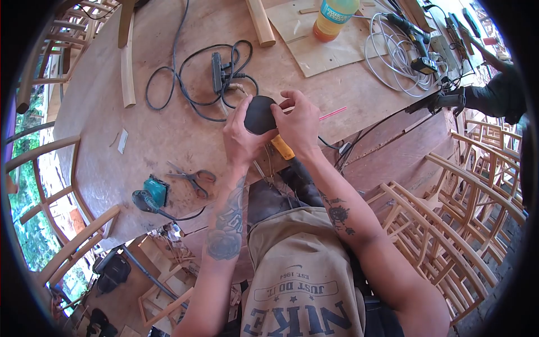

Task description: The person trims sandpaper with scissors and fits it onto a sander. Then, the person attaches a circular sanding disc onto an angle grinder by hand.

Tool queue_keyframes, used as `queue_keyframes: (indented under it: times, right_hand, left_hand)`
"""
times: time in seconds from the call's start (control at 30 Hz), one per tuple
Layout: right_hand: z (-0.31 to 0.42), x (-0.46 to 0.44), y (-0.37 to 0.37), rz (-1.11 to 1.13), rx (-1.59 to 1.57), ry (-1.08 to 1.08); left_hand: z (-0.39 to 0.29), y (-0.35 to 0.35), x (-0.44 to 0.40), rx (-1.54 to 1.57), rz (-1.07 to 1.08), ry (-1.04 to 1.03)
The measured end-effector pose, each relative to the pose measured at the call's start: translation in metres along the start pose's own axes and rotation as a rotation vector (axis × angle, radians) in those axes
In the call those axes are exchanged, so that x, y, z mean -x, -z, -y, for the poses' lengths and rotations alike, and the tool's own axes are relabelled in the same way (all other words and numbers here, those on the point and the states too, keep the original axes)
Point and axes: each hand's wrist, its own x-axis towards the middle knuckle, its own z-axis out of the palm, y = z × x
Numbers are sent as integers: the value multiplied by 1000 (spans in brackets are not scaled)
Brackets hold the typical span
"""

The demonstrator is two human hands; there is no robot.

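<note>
A round black disc point(259, 115) is held up between my two hands, over the near edge of the wooden table point(101, 78). My left hand point(241, 137) grips its left and lower rim. On the right, my right hand point(300, 121) pinches the rim with thumb and fingers. Just below my right hand is a yellow tool part point(282, 147), its lower end dark. A black power strip point(217, 73) with coiled cable lies beyond my hands. Scissors point(193, 178) and a teal sander point(154, 194) rest on the table at the lower left.
A bottle of orange liquid point(331, 19) stands on a board point(303, 50). Coiled white cable point(387, 56) and a cordless drill point(414, 42) lie at the upper right, near another person's dark-gloved hand point(449, 101). Wooden chair frames point(443, 208) stand on both sides.
</note>
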Motion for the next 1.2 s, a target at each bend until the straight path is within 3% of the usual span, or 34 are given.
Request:
queue_keyframes:
  times: [0.13, 0.33, 0.4, 0.53, 0.6, 0.63, 0.7, 0.73, 0.8, 0.87, 0.93, 1.03, 1.1, 1.13, 1.17, 1.2]
  right_hand:
    - [2, -1, -2, -14, 61, 70]
    - [7, -4, 4, 11, 178, 56]
    - [13, -7, 10, 88, 188, -48]
    - [-11, -14, 6, 65, 149, -5]
    - [-26, -23, 7, 303, -101, -213]
    - [-32, -25, 5, 309, -97, -205]
    - [-42, -28, 2, 351, -201, -271]
    - [-43, -28, 1, 357, -194, -267]
    - [-45, -29, 1, 346, -197, -210]
    - [-51, -31, -1, 367, -297, -251]
    - [-62, -31, -3, 390, -396, -300]
    - [-52, -32, 2, 440, -461, -306]
    - [-30, -29, 9, 341, 56, -131]
    - [-16, -27, 5, 353, 64, -117]
    - [-2, -22, -4, 60, 221, 206]
    - [10, -19, -12, -238, 362, 533]
  left_hand:
    - [1, -2, 1, -3, -20, -6]
    - [-1, -2, 2, 42, -18, 30]
    - [0, -2, 3, 47, -18, 32]
    - [1, 1, 3, 47, -23, 33]
    - [5, 7, 3, 23, 47, -8]
    - [6, 7, 4, 23, 37, -5]
    - [10, 2, 7, 483, -77, 112]
    - [24, -2, 12, 487, -85, 117]
    - [46, -7, 14, 953, -107, 548]
    - [50, -12, 17, 889, -123, 614]
    - [57, -13, 17, 1016, -109, 715]
    - [57, -10, 10, 972, -78, 721]
    - [57, -13, 12, 1025, -80, 740]
    - [59, -15, 14, 1070, -71, 761]
    - [59, -19, 19, 1078, -95, 765]
    - [60, -23, 25, 1280, -107, 748]
